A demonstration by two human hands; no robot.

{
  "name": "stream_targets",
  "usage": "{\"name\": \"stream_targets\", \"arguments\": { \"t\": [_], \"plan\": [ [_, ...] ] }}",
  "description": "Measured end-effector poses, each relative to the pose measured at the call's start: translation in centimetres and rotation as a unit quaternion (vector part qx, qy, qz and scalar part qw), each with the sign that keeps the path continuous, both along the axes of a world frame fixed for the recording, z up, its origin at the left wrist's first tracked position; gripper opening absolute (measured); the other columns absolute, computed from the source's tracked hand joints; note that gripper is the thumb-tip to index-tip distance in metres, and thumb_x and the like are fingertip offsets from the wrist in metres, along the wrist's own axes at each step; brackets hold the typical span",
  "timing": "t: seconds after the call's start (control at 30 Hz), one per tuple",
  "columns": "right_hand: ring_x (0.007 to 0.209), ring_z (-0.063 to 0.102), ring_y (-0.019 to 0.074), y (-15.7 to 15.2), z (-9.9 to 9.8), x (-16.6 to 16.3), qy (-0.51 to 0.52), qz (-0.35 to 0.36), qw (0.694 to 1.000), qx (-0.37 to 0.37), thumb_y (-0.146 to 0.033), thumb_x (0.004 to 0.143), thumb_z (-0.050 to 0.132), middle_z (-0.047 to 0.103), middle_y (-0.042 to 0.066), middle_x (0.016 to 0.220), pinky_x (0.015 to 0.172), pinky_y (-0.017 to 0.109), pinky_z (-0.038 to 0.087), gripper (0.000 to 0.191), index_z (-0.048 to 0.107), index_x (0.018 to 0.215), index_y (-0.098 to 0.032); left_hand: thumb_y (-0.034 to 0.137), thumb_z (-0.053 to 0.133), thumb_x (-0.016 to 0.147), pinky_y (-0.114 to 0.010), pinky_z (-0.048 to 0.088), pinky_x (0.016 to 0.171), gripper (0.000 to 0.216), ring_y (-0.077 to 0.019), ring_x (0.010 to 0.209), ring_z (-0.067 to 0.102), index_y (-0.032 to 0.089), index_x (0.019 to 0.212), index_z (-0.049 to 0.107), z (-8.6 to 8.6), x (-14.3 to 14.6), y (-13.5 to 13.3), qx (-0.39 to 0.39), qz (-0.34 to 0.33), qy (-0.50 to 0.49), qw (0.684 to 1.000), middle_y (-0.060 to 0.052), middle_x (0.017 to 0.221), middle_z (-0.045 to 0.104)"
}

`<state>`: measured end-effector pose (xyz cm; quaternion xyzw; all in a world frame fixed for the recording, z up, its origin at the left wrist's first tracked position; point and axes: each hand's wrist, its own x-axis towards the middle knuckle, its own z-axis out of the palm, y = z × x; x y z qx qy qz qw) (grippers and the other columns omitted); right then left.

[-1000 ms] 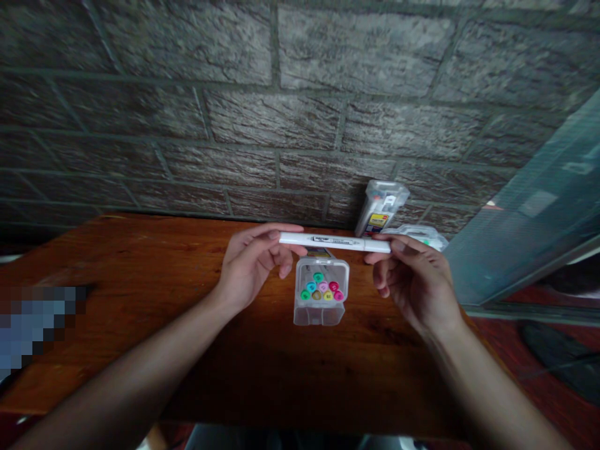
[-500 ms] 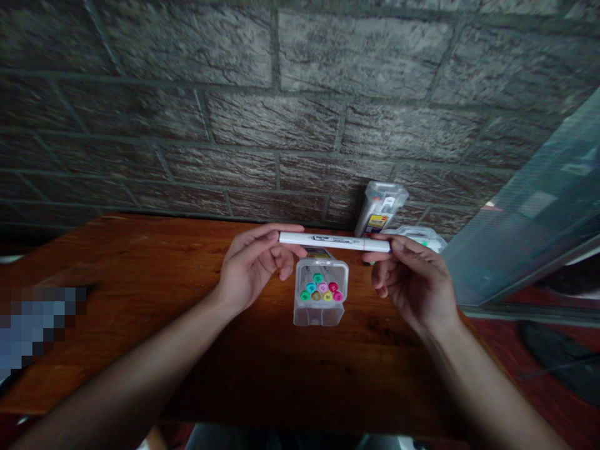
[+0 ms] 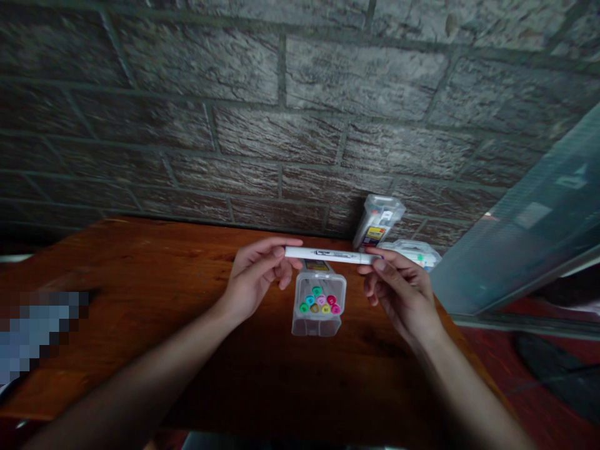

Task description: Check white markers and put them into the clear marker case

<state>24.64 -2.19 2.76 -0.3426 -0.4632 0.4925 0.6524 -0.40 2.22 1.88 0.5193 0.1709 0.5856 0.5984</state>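
Note:
A white marker pen (image 3: 330, 255) with dark lettering lies level between my two hands, over the table. My left hand (image 3: 255, 275) pinches its left end between thumb and fingers. At the other end, my right hand (image 3: 400, 284) grips the marker's tip the same way. Just below the pen is a clear plastic marker case (image 3: 320, 281) with its lid (image 3: 317, 325) folded down towards me. Several markers (image 3: 321, 300) lie stacked in it, their coloured ends in green, blue, pink, red and yellow facing me.
The case rests on a wooden table (image 3: 154, 300). Against the stone-block wall (image 3: 244, 131) stands a second clear case (image 3: 379, 222), with another clear container (image 3: 417, 251) beside it. A glass panel (image 3: 525, 212) rises at the right. Something blurred out (image 3: 37, 331) lies at the left.
The view has tilted up slightly, so the table and cases sit a little lower. My right hand has shifted slightly left along with its end of the marker; both hands keep their grip.

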Motion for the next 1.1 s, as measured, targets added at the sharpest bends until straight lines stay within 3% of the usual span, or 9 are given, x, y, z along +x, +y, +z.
{"name": "stream_targets", "arguments": {
  "t": [0.37,0.6,0.73,0.9,1.0,1.1],
  "plan": [
    [0.049,0.067,0.0143,0.1,-0.5,0.2,-0.039,-0.013,0.999,-0.003,-0.032,0.083,0.089,0.084,0.007,0.082,0.039,0.023,0.054,0.024,0.085,0.105,-0.023,0.023,0.083,0.089,-0.02,0.046,0.05,0.024,-0.0077,0.054,0.059,0.021,0.113,0.084,-0.5,-0.2,0.5,0.002,0.03,0.041,0.999,-0.006,0.085,0.08],
    [0.047,0.063,0.0141,0.2,-0.6,0.0,-0.114,-0.042,0.992,0.045,-0.031,0.086,0.088,0.074,0.0,0.061,0.041,0.023,0.054,0.019,0.085,0.104,-0.026,0.029,0.086,0.086,-0.02,0.043,0.047,0.023,-0.0075,0.052,0.054,0.018,0.106,0.084,0.7,0.2,1.1,-0.012,0.047,0.035,0.998,-0.003,0.076,0.073],
    [0.049,0.067,0.0159,0.6,1.5,-0.3,-0.151,-0.064,0.984,0.063,-0.033,0.081,0.092,0.075,0.002,0.063,0.041,0.025,0.056,0.021,0.084,0.099,-0.024,0.03,0.086,0.086,-0.02,0.043,0.048,0.021,-0.0078,0.053,0.054,0.018,0.103,0.083,2.9,0.3,1.6,0.014,0.055,0.024,0.998,-0.001,0.07,0.067],
    [0.053,0.068,0.0156,2.1,5.8,-1.2,-0.213,-0.057,0.972,0.081,-0.035,0.077,0.094,0.076,0.003,0.066,0.044,0.024,0.056,0.023,0.084,0.093,-0.021,0.032,0.089,0.083,-0.02,0.042,0.048,0.022,-0.0073,0.051,0.052,0.018,0.1,0.084,7.2,0.4,2.9,0.056,0.069,-0.03,0.996,0.002,0.062,0.062],
    [0.051,0.064,0.0129,3.4,8.3,-2.2,-0.258,-0.035,0.959,0.111,-0.034,0.078,0.094,0.076,0.002,0.066,0.046,0.023,0.053,0.022,0.085,0.093,-0.021,0.035,0.091,0.08,-0.02,0.04,0.049,0.025,-0.007,0.051,0.051,0.017,0.096,0.085,9.5,0.4,3.8,0.072,0.108,-0.07,0.989,0.002,0.059,0.061],
    [0.055,0.066,0.0134,4.5,10.2,-3.0,-0.28,-0.011,0.949,0.146,-0.033,0.079,0.092,0.078,0.002,0.07,0.048,0.024,0.052,0.019,0.086,0.092,-0.022,0.036,0.092,0.078,-0.02,0.04,0.049,0.025,-0.0071,0.053,0.049,0.017,0.095,0.086,10.7,0.4,4.7,0.078,0.154,-0.113,0.979,0.001,0.062,0.062]
  ]
}}
